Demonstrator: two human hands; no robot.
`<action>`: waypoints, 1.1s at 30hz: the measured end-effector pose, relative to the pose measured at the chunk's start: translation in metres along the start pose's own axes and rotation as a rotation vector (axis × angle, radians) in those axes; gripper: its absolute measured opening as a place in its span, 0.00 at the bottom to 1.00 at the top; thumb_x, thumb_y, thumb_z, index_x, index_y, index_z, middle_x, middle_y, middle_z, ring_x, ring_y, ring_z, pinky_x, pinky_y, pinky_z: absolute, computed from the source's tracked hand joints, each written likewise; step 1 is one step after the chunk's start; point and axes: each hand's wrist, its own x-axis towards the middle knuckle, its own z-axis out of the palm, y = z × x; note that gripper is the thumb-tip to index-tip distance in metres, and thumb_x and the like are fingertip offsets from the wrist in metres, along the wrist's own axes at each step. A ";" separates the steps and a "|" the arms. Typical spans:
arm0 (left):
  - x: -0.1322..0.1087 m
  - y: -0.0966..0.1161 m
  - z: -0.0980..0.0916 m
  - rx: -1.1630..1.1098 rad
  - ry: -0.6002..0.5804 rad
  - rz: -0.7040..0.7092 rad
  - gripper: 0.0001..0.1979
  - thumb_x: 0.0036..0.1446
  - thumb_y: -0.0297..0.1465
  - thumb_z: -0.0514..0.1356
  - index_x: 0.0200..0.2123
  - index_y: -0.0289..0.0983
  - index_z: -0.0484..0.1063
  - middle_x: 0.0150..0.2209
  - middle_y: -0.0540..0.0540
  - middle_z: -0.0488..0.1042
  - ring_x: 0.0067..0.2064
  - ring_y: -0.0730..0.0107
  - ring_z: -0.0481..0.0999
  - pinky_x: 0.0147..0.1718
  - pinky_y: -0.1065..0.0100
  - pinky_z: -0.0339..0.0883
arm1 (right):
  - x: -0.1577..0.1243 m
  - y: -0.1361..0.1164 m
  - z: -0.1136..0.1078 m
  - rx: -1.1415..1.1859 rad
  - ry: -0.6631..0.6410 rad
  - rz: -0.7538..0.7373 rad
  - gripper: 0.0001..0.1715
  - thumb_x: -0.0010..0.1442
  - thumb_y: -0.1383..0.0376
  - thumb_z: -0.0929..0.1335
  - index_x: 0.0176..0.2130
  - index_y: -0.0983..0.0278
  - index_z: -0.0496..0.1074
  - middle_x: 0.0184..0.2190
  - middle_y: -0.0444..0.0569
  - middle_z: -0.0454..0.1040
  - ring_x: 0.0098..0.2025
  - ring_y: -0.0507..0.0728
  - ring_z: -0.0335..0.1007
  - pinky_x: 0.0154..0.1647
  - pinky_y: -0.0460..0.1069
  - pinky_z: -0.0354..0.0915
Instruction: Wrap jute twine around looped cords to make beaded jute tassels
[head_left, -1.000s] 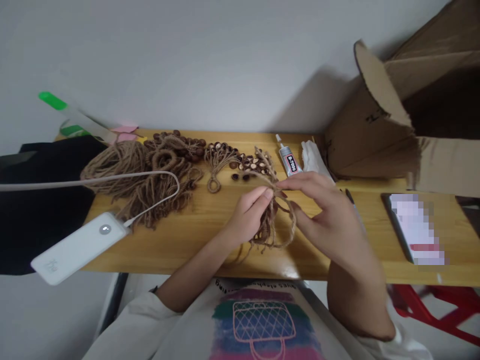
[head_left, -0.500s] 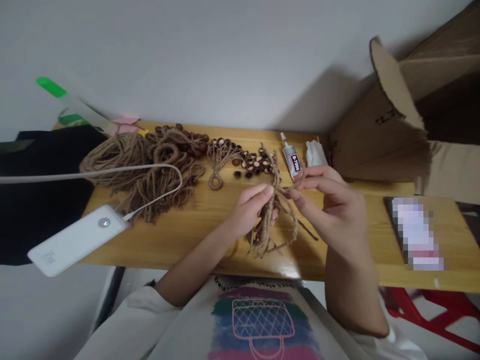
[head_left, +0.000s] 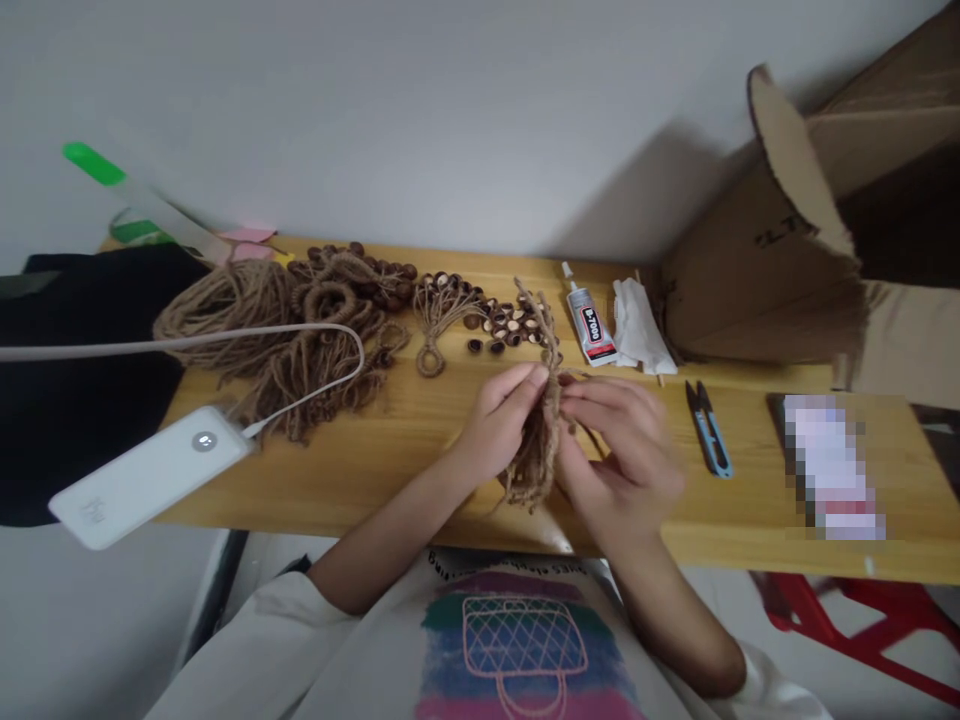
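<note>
A bundle of brown twine (head_left: 531, 478) hangs between my hands above the front of the table, its strands drooping and one end sticking up. My left hand (head_left: 501, 420) pinches the bundle near its top, thumb pressed flat against it. From the other side, my right hand (head_left: 619, 455) has its fingers closed at the strands; that hand is slightly blurred, and its fingertips are partly hidden by the bundle. Just beyond lie several halved brown nut shells (head_left: 514, 322) and a looped twine tassel (head_left: 430, 355).
A glue tube (head_left: 591, 325), a white wrapper (head_left: 637, 330), thread snips (head_left: 708, 432) and a phone (head_left: 832, 465) lie to the right. A cardboard box (head_left: 750, 270) stands behind them. Leftward are a twine heap (head_left: 232, 310) and a white power bank (head_left: 154, 480) with its cable.
My right hand has moved left and inward against the bundle, and the wide loop of strand has drawn in. The thread snips now show. My left hand has stayed about where it was.
</note>
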 end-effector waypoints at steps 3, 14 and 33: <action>-0.004 0.004 0.002 0.011 -0.034 0.032 0.13 0.57 0.38 0.58 0.27 0.35 0.73 0.25 0.50 0.71 0.32 0.73 0.70 0.37 0.72 0.64 | -0.009 -0.004 0.005 0.035 0.030 -0.005 0.12 0.52 0.74 0.68 0.37 0.60 0.72 0.36 0.49 0.76 0.41 0.60 0.74 0.43 0.58 0.66; -0.011 0.007 0.007 -0.038 -0.066 0.026 0.13 0.58 0.37 0.56 0.28 0.35 0.73 0.28 0.49 0.73 0.33 0.73 0.72 0.39 0.71 0.66 | -0.017 0.002 0.003 -0.108 -0.026 -0.190 0.16 0.53 0.73 0.68 0.43 0.61 0.70 0.38 0.53 0.76 0.45 0.62 0.74 0.42 0.57 0.68; -0.005 0.012 0.000 -0.321 -0.026 -0.180 0.04 0.51 0.31 0.63 0.28 0.35 0.74 0.22 0.51 0.73 0.25 0.77 0.72 0.27 0.76 0.67 | -0.012 -0.008 -0.001 0.095 -0.131 -0.099 0.13 0.57 0.70 0.66 0.43 0.66 0.73 0.44 0.58 0.74 0.52 0.63 0.70 0.49 0.59 0.69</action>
